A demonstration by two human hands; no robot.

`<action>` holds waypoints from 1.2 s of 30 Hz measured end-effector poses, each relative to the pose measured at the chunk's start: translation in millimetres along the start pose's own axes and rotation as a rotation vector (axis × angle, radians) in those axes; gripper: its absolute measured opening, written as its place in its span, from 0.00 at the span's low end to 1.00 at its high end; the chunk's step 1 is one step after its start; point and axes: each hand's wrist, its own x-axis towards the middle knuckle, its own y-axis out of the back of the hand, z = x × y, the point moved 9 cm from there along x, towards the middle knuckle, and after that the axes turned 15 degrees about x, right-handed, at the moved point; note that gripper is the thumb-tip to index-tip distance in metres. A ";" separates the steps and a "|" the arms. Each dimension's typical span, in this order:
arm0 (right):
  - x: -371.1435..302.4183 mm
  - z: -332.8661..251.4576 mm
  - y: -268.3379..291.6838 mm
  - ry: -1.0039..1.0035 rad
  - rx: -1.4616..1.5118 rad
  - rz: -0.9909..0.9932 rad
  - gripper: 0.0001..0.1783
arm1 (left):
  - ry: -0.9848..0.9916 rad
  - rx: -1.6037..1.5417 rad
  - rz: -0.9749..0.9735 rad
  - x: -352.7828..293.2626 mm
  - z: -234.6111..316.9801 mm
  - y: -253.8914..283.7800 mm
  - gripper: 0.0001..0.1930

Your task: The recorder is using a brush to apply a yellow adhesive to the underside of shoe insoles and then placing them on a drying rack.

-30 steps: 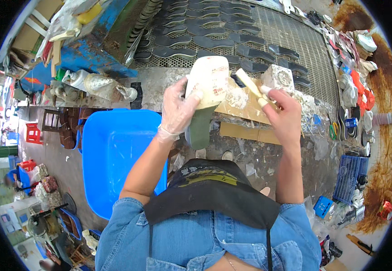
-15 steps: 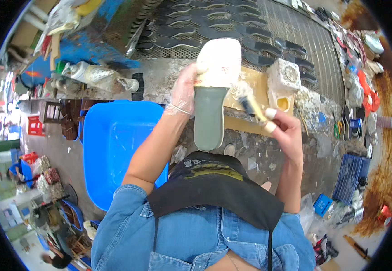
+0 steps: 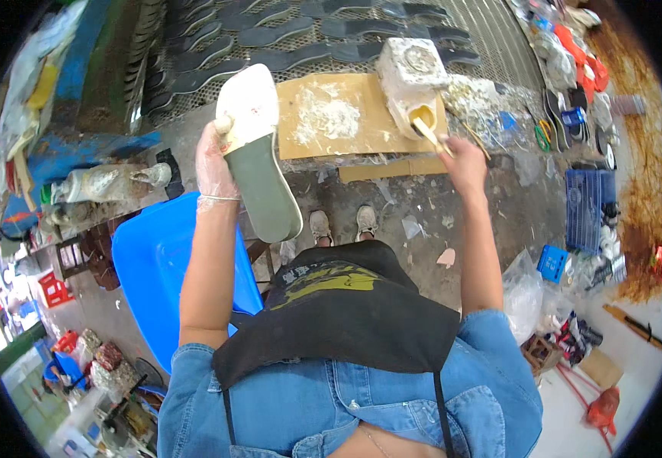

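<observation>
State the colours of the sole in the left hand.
The sole is grey-green at its near end, mainly whitish at its far end; head view shows it best.

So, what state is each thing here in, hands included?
Held sole, lifted, far end white, near end green
Left hand, gloved, gripping it
Pot, open, yellowish inside
Brush, head at the pot's mouth
Right hand, gripping the brush
Cardboard, smeared white
Dark soles, laid in rows
Blue tub, open-topped, partly hidden
Scissors, open or shut unclear

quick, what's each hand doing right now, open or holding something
Left hand: closed, holding the green-and-white sole.
Right hand: closed, holding the brush.
</observation>
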 end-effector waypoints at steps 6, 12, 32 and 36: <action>-30.7 -11.0 -42.3 -0.284 0.718 -0.381 0.20 | -0.125 0.341 0.065 -1.6 4.5 -6.1 0.20; -7.0 -194.5 8.1 0.245 0.821 -0.161 0.18 | -0.187 0.360 -0.150 -34.7 39.3 -58.0 0.21; -53.8 -261.8 -3.8 0.523 0.560 -0.301 0.18 | -0.200 0.403 -0.011 -25.5 65.7 -39.2 0.16; -44.6 -267.0 1.0 0.465 0.596 -0.138 0.16 | -0.161 0.395 -0.052 -14.8 63.0 -31.9 0.17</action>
